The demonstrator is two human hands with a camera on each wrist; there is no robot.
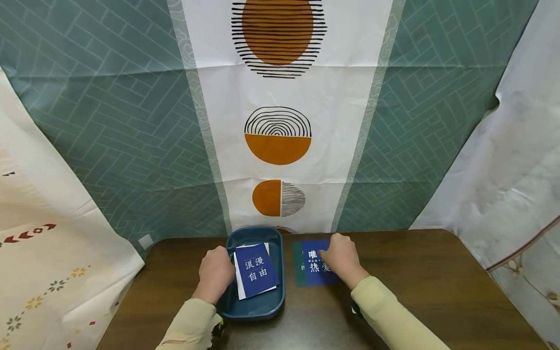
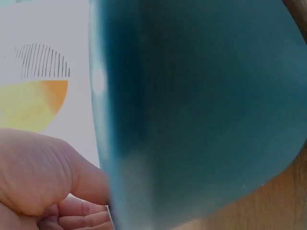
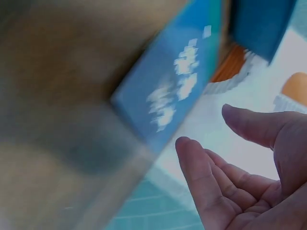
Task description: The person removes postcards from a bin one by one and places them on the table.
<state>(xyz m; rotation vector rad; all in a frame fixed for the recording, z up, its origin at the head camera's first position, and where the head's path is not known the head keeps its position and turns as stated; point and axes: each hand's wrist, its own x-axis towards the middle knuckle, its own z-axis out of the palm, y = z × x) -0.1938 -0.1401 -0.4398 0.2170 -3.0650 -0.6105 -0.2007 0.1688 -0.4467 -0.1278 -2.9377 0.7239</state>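
A dark blue plastic tray [image 1: 274,306] stands on the table, and my left hand [image 1: 216,274] grips its left rim. In the left wrist view the thumb [image 2: 88,179] and curled fingers meet at the tray's edge. Inside the tray lies a blue card [image 1: 256,270] with white characters, on top of white cards or paper [image 1: 240,287]. To the tray's right, a second blue card [image 1: 321,278] overlaps a green card [image 1: 298,265]. My right hand [image 1: 343,257] is over this blue card's right side; in the right wrist view its thumb and fingers are apart, with nothing between them.
The brown wooden table [image 1: 415,291] has rounded back corners. Behind it hangs a green and white patterned cloth [image 1: 280,92], close to its back edge. Pale cloths hang on the left [image 1: 52,253] and right [image 1: 525,146].
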